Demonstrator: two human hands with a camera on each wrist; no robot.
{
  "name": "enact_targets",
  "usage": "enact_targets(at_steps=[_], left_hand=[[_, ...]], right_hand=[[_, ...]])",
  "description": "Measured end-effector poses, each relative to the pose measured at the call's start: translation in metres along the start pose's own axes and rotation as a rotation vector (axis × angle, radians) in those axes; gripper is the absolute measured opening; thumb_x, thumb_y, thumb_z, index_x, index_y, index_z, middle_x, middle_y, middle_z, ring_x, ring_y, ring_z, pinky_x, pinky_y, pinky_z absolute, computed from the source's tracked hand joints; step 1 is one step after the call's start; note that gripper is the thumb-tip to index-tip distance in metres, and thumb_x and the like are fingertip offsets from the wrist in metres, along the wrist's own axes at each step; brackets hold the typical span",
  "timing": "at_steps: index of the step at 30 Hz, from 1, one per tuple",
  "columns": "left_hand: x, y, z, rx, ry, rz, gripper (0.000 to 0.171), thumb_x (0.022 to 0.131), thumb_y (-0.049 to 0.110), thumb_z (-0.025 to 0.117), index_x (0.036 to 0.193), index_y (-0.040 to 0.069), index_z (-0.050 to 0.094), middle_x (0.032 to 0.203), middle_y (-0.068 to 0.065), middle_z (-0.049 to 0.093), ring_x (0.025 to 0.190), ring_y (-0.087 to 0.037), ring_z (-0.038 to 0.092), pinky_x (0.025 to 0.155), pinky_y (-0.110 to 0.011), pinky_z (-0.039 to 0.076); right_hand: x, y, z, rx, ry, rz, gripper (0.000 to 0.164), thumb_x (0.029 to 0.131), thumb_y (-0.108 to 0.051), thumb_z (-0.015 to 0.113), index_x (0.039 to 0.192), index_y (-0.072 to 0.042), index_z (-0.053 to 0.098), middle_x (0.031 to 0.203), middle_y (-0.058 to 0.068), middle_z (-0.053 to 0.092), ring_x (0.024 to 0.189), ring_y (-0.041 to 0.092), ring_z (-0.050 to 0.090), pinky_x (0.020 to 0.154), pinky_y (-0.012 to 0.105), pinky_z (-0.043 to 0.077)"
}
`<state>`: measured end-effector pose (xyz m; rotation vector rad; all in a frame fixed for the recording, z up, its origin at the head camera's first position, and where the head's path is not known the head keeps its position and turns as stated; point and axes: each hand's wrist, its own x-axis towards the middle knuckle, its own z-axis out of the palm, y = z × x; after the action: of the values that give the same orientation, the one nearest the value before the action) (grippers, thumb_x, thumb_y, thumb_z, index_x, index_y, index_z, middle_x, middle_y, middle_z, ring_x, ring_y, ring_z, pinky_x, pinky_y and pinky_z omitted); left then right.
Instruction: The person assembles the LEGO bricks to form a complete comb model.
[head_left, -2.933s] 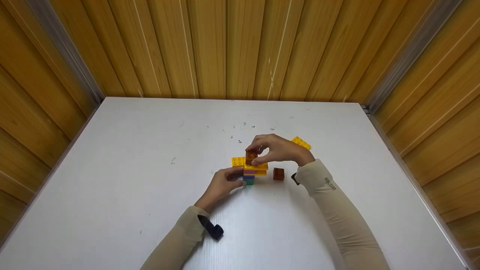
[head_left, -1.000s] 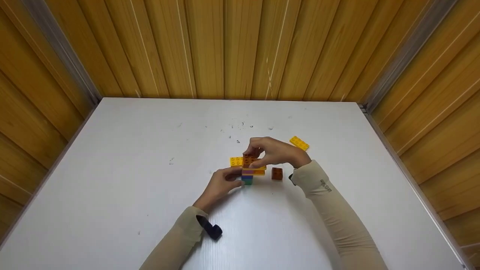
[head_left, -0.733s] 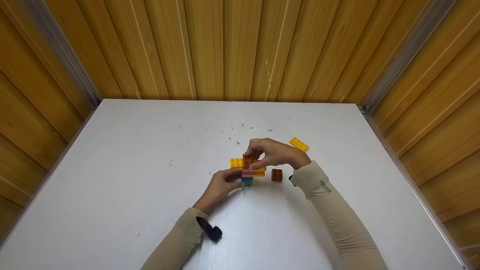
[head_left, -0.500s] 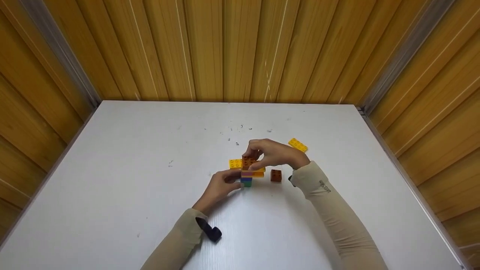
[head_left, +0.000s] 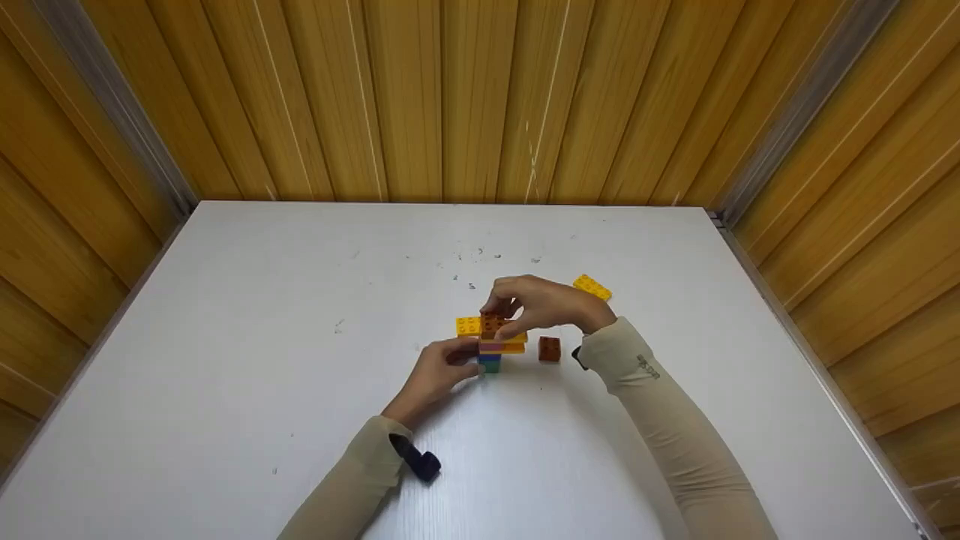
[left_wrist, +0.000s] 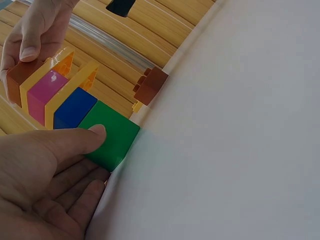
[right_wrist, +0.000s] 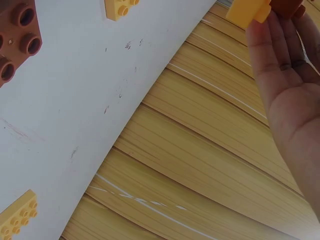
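A tower of toy building bricks stands between my hands. From the bottom it has a green brick (left_wrist: 117,137), a blue brick (left_wrist: 75,107), a yellow plate (left_wrist: 67,90), a magenta brick (left_wrist: 47,95), another yellow plate (left_wrist: 63,59) and a brown brick (left_wrist: 16,82). My left hand (head_left: 433,373) grips the base, thumb flat on the green brick and fingers behind it. Up top, my right hand (head_left: 546,303) pinches the brown brick between thumb and fingers. In the right wrist view, that hand's fingers hide most of it.
Right of the tower lies a loose brown brick (head_left: 549,349). Farther back at right is a yellow plate (head_left: 592,286). Another yellow studded piece (head_left: 468,326) shows behind the tower's left side. Wood-patterned walls (head_left: 450,97) border the white table (head_left: 262,300).
Over the last few seconds my right hand has brought the brown brick slightly down onto the top yellow plate. My left hand keeps its hold; the head view has shifted a little.
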<state>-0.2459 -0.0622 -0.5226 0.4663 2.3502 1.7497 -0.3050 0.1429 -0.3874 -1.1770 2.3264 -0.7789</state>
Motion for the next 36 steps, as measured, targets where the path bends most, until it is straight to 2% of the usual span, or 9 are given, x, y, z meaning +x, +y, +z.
enact_targets(at_steps=[7,11,16,19,27,32,36], left_hand=[[-0.003,0.006,-0.008,0.037,0.000,0.014,0.040,0.084,0.003,0.068,0.124,0.005,0.063,0.120,-0.013,0.067,0.111,-0.026,0.063,0.099,-0.039,0.050],[-0.005,0.006,-0.011,0.057,-0.006,0.006,0.041,0.084,0.004,0.069,0.125,0.005,0.063,0.120,-0.011,0.067,0.110,-0.023,0.064,0.098,-0.037,0.051],[-0.007,0.004,-0.013,0.071,-0.009,-0.004,0.041,0.084,0.007,0.071,0.124,0.004,0.063,0.121,-0.011,0.067,0.108,-0.023,0.064,0.097,-0.037,0.052],[-0.009,0.003,-0.014,0.057,-0.007,-0.026,0.041,0.084,0.009,0.072,0.124,0.005,0.063,0.121,-0.011,0.067,0.109,-0.023,0.064,0.098,-0.037,0.051],[-0.011,0.001,-0.014,0.015,-0.007,-0.077,0.042,0.084,0.010,0.071,0.125,0.007,0.063,0.123,-0.011,0.065,0.113,-0.024,0.062,0.102,-0.039,0.049],[-0.012,-0.001,-0.013,0.018,-0.008,-0.088,0.042,0.084,0.011,0.070,0.125,0.008,0.063,0.124,-0.009,0.065,0.114,-0.023,0.062,0.102,-0.039,0.048],[-0.012,-0.002,-0.013,0.026,-0.010,-0.087,0.041,0.084,0.011,0.070,0.125,0.009,0.063,0.124,-0.009,0.065,0.114,-0.023,0.062,0.102,-0.040,0.048]], right_hand=[[0.001,0.000,-0.003,0.041,-0.017,-0.036,0.038,0.082,-0.022,0.076,0.116,-0.007,0.066,0.110,0.007,0.065,0.101,0.020,0.064,0.093,0.044,0.054],[-0.001,0.002,-0.004,0.064,-0.018,-0.028,0.043,0.083,-0.028,0.075,0.120,-0.009,0.066,0.111,0.005,0.066,0.102,0.019,0.064,0.095,0.046,0.053],[-0.001,0.013,-0.004,0.087,0.052,-0.012,0.042,0.089,-0.032,0.068,0.124,-0.011,0.064,0.118,0.006,0.064,0.107,0.020,0.064,0.099,0.041,0.051],[0.001,0.021,-0.002,0.104,0.101,0.002,0.040,0.091,-0.033,0.064,0.125,-0.012,0.063,0.121,0.006,0.063,0.112,0.022,0.061,0.103,0.041,0.048],[0.010,0.046,0.008,0.145,0.140,0.084,0.041,0.092,-0.029,0.065,0.129,-0.013,0.060,0.131,0.013,0.059,0.123,0.025,0.055,0.106,0.041,0.045],[0.018,0.058,0.016,0.176,0.118,0.124,0.043,0.092,-0.021,0.065,0.132,-0.006,0.058,0.136,0.018,0.055,0.127,0.032,0.051,0.107,0.043,0.043],[0.022,0.057,0.019,0.180,0.085,0.162,0.043,0.092,-0.013,0.063,0.134,-0.005,0.055,0.139,0.016,0.053,0.130,0.034,0.048,0.109,0.045,0.041]])
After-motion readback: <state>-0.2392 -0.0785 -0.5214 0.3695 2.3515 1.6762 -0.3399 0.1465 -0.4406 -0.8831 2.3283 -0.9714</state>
